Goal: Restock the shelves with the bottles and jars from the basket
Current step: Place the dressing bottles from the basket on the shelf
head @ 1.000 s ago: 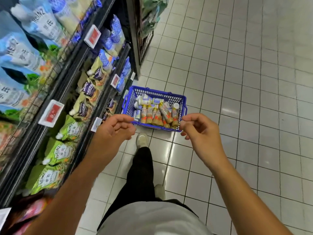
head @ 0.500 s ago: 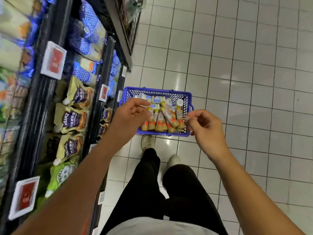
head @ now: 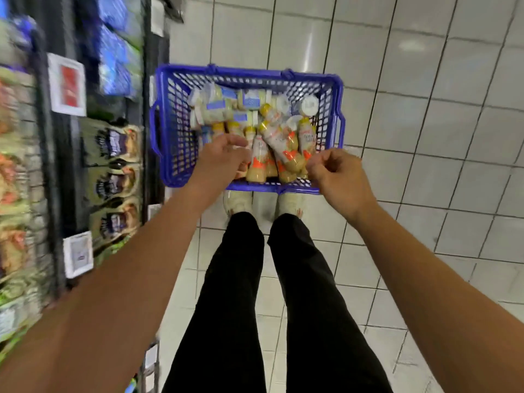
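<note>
A blue plastic basket (head: pixel 246 73) stands on the tiled floor just ahead of my shoes. Inside lie several beige sauce bottles (head: pixel 286 154) with yellow caps and orange labels, and behind them several pale jars (head: pixel 215 109) with blue labels. My left hand (head: pixel 221 157) hovers over the near left part of the basket, fingers bent down toward the bottles and holding nothing. My right hand (head: pixel 337 177) is at the basket's near right corner, fingers loosely curled and empty. Whether either hand touches a bottle I cannot tell.
Dark shelves run along the left with purple-labelled pouches (head: pixel 116 165), blue packs (head: pixel 116 52) above, and white-and-red price tags (head: pixel 68 86). The shelf side is blurred. White floor tiles (head: pixel 425 137) spread to the right. My black-trousered legs (head: pixel 235 279) stand below the basket.
I have stepped up to the basket and bent over it, so it looks much larger. Both hands have dropped toward it, the left one now over the bottles.
</note>
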`<state>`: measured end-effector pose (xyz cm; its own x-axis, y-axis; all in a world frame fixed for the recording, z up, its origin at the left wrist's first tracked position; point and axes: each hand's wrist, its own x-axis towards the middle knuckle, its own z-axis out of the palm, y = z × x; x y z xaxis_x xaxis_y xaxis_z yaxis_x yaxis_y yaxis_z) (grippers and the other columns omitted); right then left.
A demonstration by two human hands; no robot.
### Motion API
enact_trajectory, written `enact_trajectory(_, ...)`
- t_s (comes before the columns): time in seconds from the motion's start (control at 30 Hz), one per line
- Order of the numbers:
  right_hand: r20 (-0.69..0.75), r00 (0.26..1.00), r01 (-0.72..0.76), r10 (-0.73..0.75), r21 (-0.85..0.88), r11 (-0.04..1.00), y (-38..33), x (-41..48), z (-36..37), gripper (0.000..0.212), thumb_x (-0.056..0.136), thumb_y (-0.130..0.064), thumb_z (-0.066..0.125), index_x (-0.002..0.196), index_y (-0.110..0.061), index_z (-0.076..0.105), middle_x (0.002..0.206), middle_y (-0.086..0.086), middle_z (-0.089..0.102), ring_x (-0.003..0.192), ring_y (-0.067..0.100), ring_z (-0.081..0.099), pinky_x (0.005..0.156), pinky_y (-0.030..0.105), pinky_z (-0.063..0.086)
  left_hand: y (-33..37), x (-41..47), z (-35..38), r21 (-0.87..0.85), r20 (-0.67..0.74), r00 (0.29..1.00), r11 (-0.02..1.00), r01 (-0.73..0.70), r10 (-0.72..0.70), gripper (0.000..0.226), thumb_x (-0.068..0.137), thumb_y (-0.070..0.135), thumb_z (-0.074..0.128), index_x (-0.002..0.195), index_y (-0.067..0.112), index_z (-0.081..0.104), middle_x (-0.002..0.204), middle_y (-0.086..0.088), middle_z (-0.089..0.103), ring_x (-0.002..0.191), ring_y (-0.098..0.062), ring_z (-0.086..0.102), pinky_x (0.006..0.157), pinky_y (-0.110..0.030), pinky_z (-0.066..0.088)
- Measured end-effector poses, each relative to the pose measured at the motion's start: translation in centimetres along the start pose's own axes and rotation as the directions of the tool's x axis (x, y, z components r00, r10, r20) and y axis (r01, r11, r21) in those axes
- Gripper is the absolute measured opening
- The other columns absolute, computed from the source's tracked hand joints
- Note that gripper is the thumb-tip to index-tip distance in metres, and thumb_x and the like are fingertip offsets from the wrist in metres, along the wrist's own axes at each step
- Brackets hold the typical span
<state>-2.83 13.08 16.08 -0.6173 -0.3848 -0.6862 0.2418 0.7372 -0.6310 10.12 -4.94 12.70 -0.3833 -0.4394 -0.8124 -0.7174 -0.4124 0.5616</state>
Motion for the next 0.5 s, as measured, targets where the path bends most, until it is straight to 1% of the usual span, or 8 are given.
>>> enact_trajectory(0.1, 0.032, 0.998, -0.043, 0.045, -0.062, 0.997, 4.6, 4.5, 1.9, 0.015, 0.092, -0.022, 0.063, 0.088, -0.008, 0.064, 0.084, 0.009, 0.069, 0.075, 0.02, 0.064, 0.065, 0.031, 0.052, -4.6, 5.0, 2.4, 0.143, -0.013, 0.998, 0.988, 0.066, -0.065, 0.019, 0.076, 0.03, 0.064, 0.094, 0.031, 0.059, 0.093, 0.004, 0.068, 0.079, -0.012, 0.066, 0.07, -0.031, 0.055)
enact_trajectory(0.17, 0.045, 0.997, -0.059, 0.064, -0.117, 0.991, 7.1, 7.4, 3.3, 0.015, 0.091, -0.023, 0.063, 0.091, -0.008, 0.064, 0.085, 0.008, 0.069, 0.075, 0.019, 0.063, 0.067, 0.03, 0.05, -7.5, 7.9, 3.9, 0.269, -0.054, 0.997, 0.96, 0.075, -0.062, 0.019, 0.082, 0.034, 0.064, 0.099, 0.031, 0.057, 0.1, 0.011, 0.063, 0.092, -0.013, 0.063, 0.075, -0.032, 0.051)
enact_trajectory(0.23, 0.043, 0.997, -0.055, 0.063, -0.17, 0.984, 9.2, 9.9, 4.7, 0.016, 0.091, -0.025, 0.064, 0.095, -0.01, 0.063, 0.085, 0.003, 0.067, 0.074, 0.014, 0.06, 0.063, 0.025, 0.044, -9.7, 10.2, 5.4, 0.394, -0.098, 0.995, 0.918, 0.039, -0.001, 0.017, 0.086, 0.035, 0.065, 0.097, 0.032, 0.052, 0.094, 0.013, 0.059, 0.087, -0.011, 0.059, 0.068, -0.027, 0.045)
enact_trajectory(0.3, 0.034, 0.998, -0.042, 0.051, -0.225, 0.973, 10.5, 11.8, 6.0, 0.022, 0.091, -0.028, 0.065, 0.105, -0.011, 0.061, 0.092, 0.001, 0.065, 0.079, 0.015, 0.059, 0.062, 0.024, 0.044, -11.2, 12.1, 6.9, 0.552, -0.115, 0.99, 0.834, -0.008, 0.086, 0.019, 0.087, 0.034, 0.066, 0.098, 0.027, 0.052, 0.096, 0.005, 0.059, 0.087, -0.017, 0.058, 0.066, -0.026, 0.044)
enact_trajectory(0.33, 0.03, 0.999, -0.016, 0.025, -0.266, 0.964, 11.0, 12.7, 6.6, 0.028, 0.09, -0.028, 0.066, 0.111, -0.01, 0.06, 0.099, 0.004, 0.065, 0.085, 0.019, 0.06, 0.066, 0.027, 0.047, -11.7, 12.9, 7.5, 0.631, -0.121, 0.987, 0.776, -0.009, 0.11, 0.029, 0.087, 0.035, 0.067, 0.108, 0.021, 0.053, 0.105, -0.002, 0.06, 0.095, -0.024, 0.059, 0.072, -0.031, 0.047)
enact_trajectory(0.4, 0.03, 0.997, 0.077, -0.071, -0.399, 0.914, 11.6, 14.1, 7.6, 0.041, 0.088, -0.027, 0.069, 0.122, -0.007, 0.057, 0.115, 0.014, 0.061, 0.103, 0.029, 0.058, 0.084, 0.038, 0.05, -12.3, 14.2, 8.7, 0.762, -0.15, 0.981, 0.647, 0.035, 0.123, 0.054, 0.087, 0.041, 0.066, 0.128, 0.012, 0.047, 0.12, -0.013, 0.06, 0.106, -0.036, 0.06, 0.081, -0.04, 0.046)
enact_trajectory(0.43, 0.04, 0.993, 0.115, -0.108, -0.462, 0.879, 11.7, 14.6, 8.0, 0.047, 0.087, -0.028, 0.07, 0.126, -0.007, 0.055, 0.121, 0.017, 0.058, 0.11, 0.032, 0.055, 0.092, 0.042, 0.048, -12.5, 14.8, 9.1, 0.801, -0.171, 0.976, 0.596, 0.056, 0.138, 0.06, 0.087, 0.044, 0.065, 0.131, 0.01, 0.044, 0.121, -0.015, 0.061, 0.107, -0.038, 0.061, 0.079, -0.04, 0.044)
enact_trajectory(0.5, 0.07, 0.989, 0.15, -0.133, -0.542, 0.827, 11.9, 15.5, 8.6, 0.056, 0.087, -0.034, 0.071, 0.133, -0.009, 0.05, 0.126, 0.017, 0.056, 0.117, 0.036, 0.051, 0.097, 0.047, 0.045, -12.4, 15.6, 9.6, 0.825, -0.209, 0.968, 0.557, 0.098, 0.138, 0.065, 0.086, 0.048, 0.067, 0.131, 0.009, 0.042, 0.118, -0.017, 0.063, 0.107, -0.038, 0.062, 0.075, -0.04, 0.043)
